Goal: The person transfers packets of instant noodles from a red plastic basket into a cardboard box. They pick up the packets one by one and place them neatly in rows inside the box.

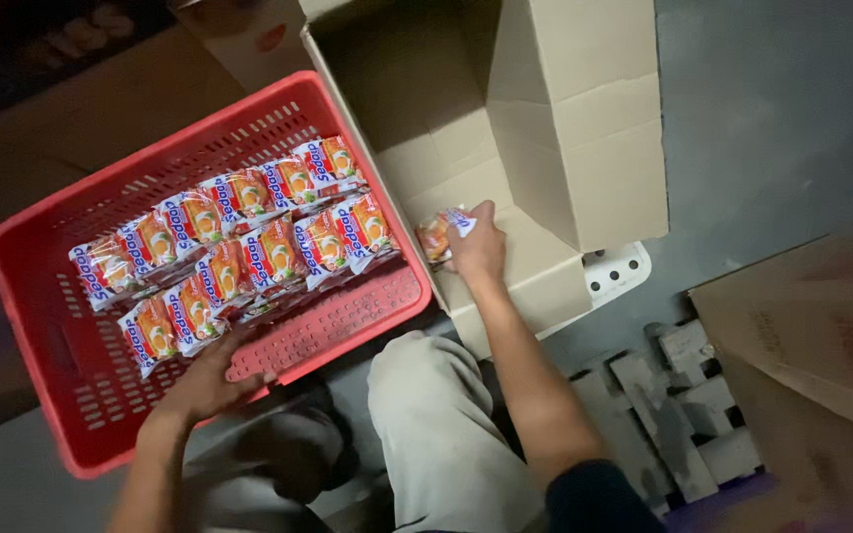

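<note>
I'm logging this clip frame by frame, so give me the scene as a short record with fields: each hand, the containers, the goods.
left hand: flat on the red crate's floor, beside the packets
right hand: inside the cardboard box, gripping one packet
red crate: perforated plastic, tilted in view
packets in crate: two overlapping rows, orange and white
cardboard box: open, flaps up, right of the crate
floor: grey

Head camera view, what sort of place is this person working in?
Probably a stockroom or shop back room. A red perforated plastic crate holds rows of small orange snack packets, an open brown cardboard carton lies beside it, and the right hand grips one packet on a bare grey floor.
</note>
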